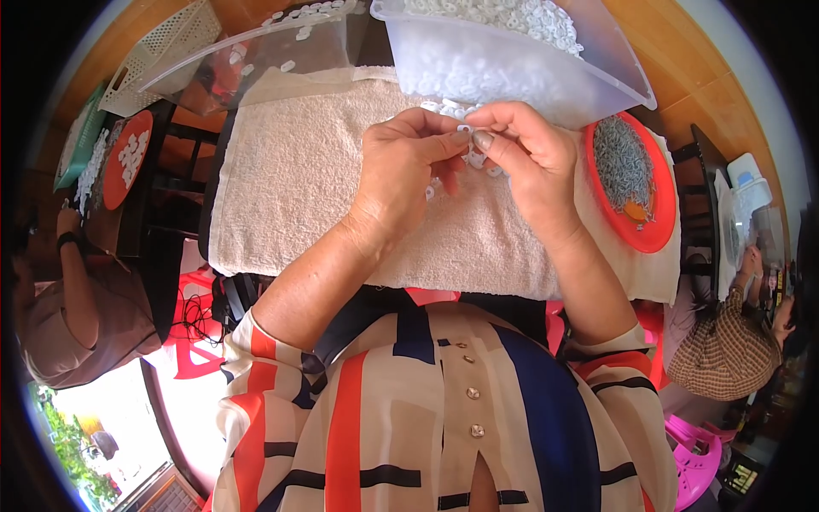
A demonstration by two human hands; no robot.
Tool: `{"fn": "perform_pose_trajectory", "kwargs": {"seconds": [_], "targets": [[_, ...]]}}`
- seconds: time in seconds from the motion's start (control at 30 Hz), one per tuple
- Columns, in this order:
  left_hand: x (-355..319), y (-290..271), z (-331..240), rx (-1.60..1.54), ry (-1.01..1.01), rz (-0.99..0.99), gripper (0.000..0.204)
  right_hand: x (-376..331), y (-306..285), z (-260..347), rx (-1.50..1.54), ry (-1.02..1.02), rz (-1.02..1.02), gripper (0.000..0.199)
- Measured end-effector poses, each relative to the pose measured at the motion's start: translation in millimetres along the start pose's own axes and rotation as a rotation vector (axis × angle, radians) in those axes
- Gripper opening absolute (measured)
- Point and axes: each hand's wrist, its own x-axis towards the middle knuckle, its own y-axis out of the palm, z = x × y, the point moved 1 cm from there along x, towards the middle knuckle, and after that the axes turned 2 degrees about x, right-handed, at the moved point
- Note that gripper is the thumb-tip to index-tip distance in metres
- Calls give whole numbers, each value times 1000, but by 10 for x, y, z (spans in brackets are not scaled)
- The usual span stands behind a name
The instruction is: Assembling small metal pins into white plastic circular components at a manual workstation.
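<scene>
My left hand [401, 166] and my right hand [537, 166] meet above a beige towel [290, 188]. Thumbs and forefingers of both pinch a small white plastic piece [465, 129] between them. Its exact shape is partly covered by the fingertips. Behind and below the fingers lie more loose white pieces [447, 108], some of them hidden by my hands. To the right of my right hand, a red oval plate [659, 232] holds a heap of thin grey metal nails or screws [625, 158] and a small orange object [635, 211].
A clear bin [512, 90] full of white pieces stands at the towel's far edge. Another clear bin [299, 72] is left of it, beside a white perforated basket [162, 60]. One person [85, 316] works at the left, another [725, 350] at the right. A pink clog [693, 461] shows lower right.
</scene>
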Motion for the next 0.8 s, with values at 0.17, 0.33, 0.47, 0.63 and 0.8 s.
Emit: {"fn": "perform_pose_trajectory", "kwargs": {"seconds": [0.17,0.33,0.47,0.63,0.8], "targets": [[-3,-3,-12,-11,6,16,7,-10,-31,47,-66,-26,49,17],[-17,15,-28,-10,23,13,8,-15,-35,43,-64,-77,49,20],[-18,11,-17,10,35,-8,7,-15,8,54,-100,-99,13,22],[-36,50,-6,38,26,-28,8,-53,27,9,-139,-172,-23,16],[-36,56,43,11,58,-61,6,-61,92,-20,-162,-259,-33,16]]}}
